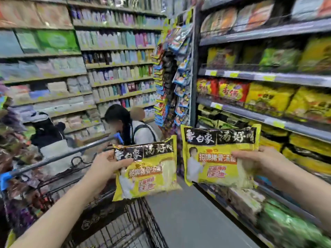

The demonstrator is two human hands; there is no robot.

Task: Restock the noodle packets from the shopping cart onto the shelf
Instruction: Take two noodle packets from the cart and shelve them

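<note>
While both hands are raised in front of the body, each grips one yellow noodle packet. The left hand [112,162] pinches the upper-left edge of the left packet [148,173], thumb across the black printed band, and this packet hangs tilted above the front rim of the shopping cart [100,228]. The right hand [258,161] clasps the right edge of the right packet [217,155], held upright and near the shelf [268,117] on the right (its tiers carry yellow, red and green packets, blurred by motion). The two held packets are side by side, apart. Farther down the aisle, beyond the cart handle [59,156], two people [132,125] crouch at the opposite shelving [53,76].
</note>
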